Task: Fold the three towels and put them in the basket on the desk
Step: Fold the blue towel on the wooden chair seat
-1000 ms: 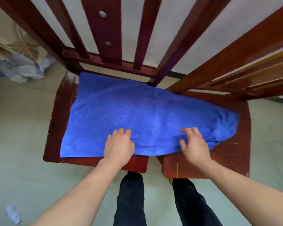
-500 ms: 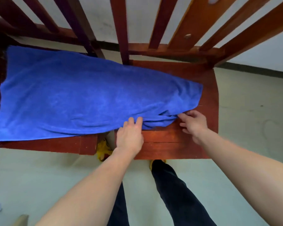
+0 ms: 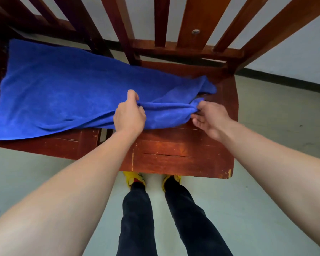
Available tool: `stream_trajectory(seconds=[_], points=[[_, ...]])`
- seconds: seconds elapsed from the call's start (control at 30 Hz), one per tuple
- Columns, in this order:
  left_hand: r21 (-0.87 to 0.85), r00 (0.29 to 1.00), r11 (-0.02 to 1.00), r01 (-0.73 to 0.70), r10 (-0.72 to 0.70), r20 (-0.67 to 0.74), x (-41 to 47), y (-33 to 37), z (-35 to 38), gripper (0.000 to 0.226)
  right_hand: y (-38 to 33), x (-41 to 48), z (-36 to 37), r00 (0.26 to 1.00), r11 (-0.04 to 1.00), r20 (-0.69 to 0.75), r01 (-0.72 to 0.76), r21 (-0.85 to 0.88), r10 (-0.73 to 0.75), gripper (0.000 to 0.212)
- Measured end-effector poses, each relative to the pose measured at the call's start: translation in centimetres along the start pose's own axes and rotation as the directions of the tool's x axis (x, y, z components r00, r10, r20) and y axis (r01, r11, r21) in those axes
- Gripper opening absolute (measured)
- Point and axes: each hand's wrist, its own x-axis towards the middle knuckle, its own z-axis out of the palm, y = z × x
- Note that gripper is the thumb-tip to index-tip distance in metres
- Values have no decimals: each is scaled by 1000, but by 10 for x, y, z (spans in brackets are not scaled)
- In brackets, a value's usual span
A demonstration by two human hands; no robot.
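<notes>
A blue towel [image 3: 67, 93] lies spread across two red-brown wooden chair seats [image 3: 175, 154] pushed side by side. Its right end is bunched and lifted off the wood. My left hand [image 3: 129, 115] pinches the towel's near edge about a third in from the right end. My right hand [image 3: 209, 115] grips the near right corner, fingers curled under the cloth. The far right corner flops loose beyond my right hand. No basket or other towels are in view.
The chair backs [image 3: 198, 21] rise with slanted slats just behind the towel. A pale wall with a dark baseboard [image 3: 284, 80] runs behind. My legs and yellow shoes [image 3: 135, 179] stand on the pale floor in front of the right chair.
Both hands went from resting flat on the towel's near edge to taking hold of its right end and lifting it. The view has shifted to the right.
</notes>
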Motion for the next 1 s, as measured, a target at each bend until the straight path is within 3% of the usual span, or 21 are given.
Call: stream_trajectory(seconds=[0.1, 0.17, 0.27, 0.37, 0.47, 0.6, 0.67, 0.73, 0.8, 0.9, 1.0], points=[[93, 973, 980, -178, 161, 167, -22, -15, 19, 35, 28, 6, -15, 983, 978, 125, -153, 141, 135, 16], [219, 950, 943, -252, 198, 242, -33, -23, 29, 50, 38, 14, -16, 970, 980, 166, -189, 53, 178, 13], [213, 962, 960, -183, 130, 239, -38, -29, 34, 64, 36, 21, -5, 986, 987, 93, -131, -94, 140, 4], [180, 970, 975, -131, 88, 228, -38, -30, 26, 41, 27, 16, -4, 999, 979, 26, 23, -205, -19, 16], [222, 964, 953, -207, 160, 213, -48, -27, 16, 14, 33, -5, -22, 986, 927, -12, 154, -341, -168, 23], [260, 919, 897, -359, 291, 265, -80, -30, 17, 10, 80, -21, -59, 999, 845, -32, -12, -535, -6, 19], [308, 874, 864, -398, 256, 412, -95, -33, 20, 4, 99, -21, -72, 997, 775, -69, -79, -627, 46, 17], [344, 843, 849, -401, 195, 502, -100, -35, 22, 7, 100, -1, -77, 990, 778, -127, -28, -628, -67, 12], [323, 869, 866, -381, 216, 446, -95, -32, 25, 9, 85, 36, -77, 963, 809, -174, 68, -584, -207, 8], [301, 890, 869, -392, 276, 362, -77, -19, 35, 12, 33, 58, -55, 910, 800, -226, 162, -578, -348, 42], [339, 854, 840, -423, 245, 459, -66, 0, 45, 24, -8, 65, -30, 913, 705, -150, 179, -687, -378, 28]])
